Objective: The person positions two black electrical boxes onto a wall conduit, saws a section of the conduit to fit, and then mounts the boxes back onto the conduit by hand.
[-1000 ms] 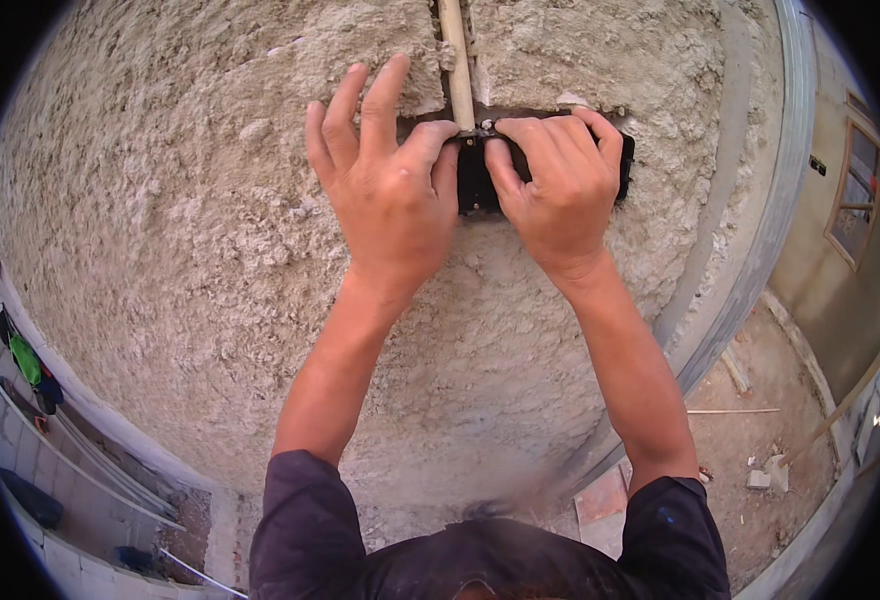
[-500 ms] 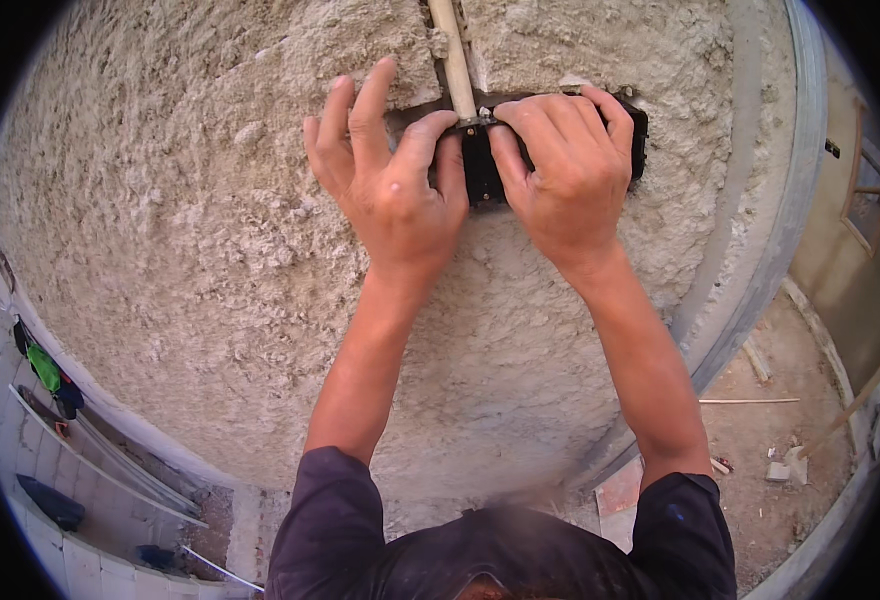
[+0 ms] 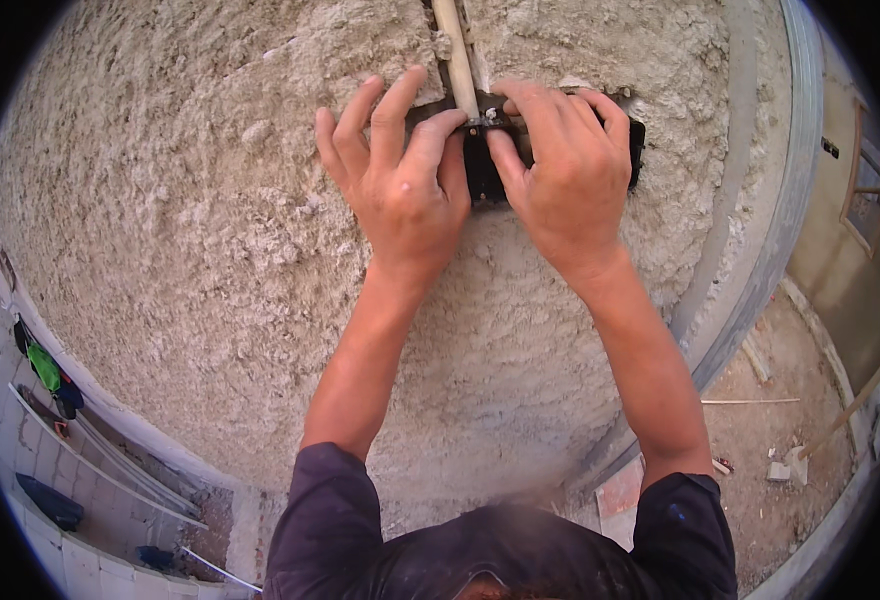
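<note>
A black electrical wall box (image 3: 484, 178) sits in a rough recess cut into the plastered wall. A pale conduit pipe (image 3: 454, 58) comes down a groove and meets the box's upper edge. My left hand (image 3: 405, 190) pinches the box's left part between thumb and index finger, its other fingers spread against the wall. With thumb inside and fingers over the top edge, my right hand (image 3: 572, 180) grips the middle of the box. The box's right end shows past my right hand; much of its middle is hidden behind the fingers.
Rough, crumbly plaster covers the wall (image 3: 210, 250). A grey metal profile (image 3: 795, 150) runs down its right edge. Beyond lie a dirt floor with rubble (image 3: 785, 468) and a thin stick (image 3: 750, 401). At lower left are green and dark cloth (image 3: 45, 370) and long pale strips (image 3: 110, 460).
My left hand has shifted slightly right and its raised fingers lean more that way. The right-hand fingers have lifted a little along the box's top edge.
</note>
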The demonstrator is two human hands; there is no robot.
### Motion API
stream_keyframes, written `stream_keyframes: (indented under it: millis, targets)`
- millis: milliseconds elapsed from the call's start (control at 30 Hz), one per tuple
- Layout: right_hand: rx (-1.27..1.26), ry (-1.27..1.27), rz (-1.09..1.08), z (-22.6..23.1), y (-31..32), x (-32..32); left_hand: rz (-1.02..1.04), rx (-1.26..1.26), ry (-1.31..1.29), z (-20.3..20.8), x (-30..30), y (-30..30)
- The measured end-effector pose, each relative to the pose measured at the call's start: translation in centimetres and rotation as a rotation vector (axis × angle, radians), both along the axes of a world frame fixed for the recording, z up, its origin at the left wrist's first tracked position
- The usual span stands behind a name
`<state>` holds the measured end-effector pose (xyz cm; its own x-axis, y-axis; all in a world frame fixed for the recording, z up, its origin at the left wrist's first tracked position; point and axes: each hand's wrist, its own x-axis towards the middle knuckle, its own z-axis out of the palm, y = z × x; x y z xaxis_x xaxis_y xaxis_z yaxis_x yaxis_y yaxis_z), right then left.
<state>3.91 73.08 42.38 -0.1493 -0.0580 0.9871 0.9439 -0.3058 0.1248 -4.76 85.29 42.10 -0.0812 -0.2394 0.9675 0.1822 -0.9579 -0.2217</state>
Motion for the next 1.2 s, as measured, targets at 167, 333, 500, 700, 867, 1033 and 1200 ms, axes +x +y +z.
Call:
stream_keyframes:
  millis: [167,333,500,700,867,1033,1200]
  targets:
    - [-0.081,-0.044,-0.051,0.6,-0.4,0.3,-0.032,0.024,-0.03,0.1,0.2,0.3]
    - [-0.065,-0.078,-0.014,0.6,-0.5,0.8,-0.042,0.043,-0.009,0.7,-0.1,0.0]
    - [-0.078,-0.047,-0.019,1.1,-0.5,0.5,-0.012,0.05,0.009,1.2,-0.6,-0.2]
    - [0.074,-0.148,0.019,0.5,0.8,1.5,-0.01,0.057,-0.055,0.7,0.3,-0.1]
    - [0.042,-0.063,0.039,0.3,0.8,1.5,-0.038,0.066,-0.032,1.1,0.1,-0.6]
    - [-0.065,0.094,0.14,1.0,-0.2,-0.7,-0.012,0.044,-0.027,1.2,-0.4,-0.2]
    - [0.142,-0.032,0.072,-0.8,2.3,1.3,-0.047,0.088,-0.122,0.1,1.3,1.0]
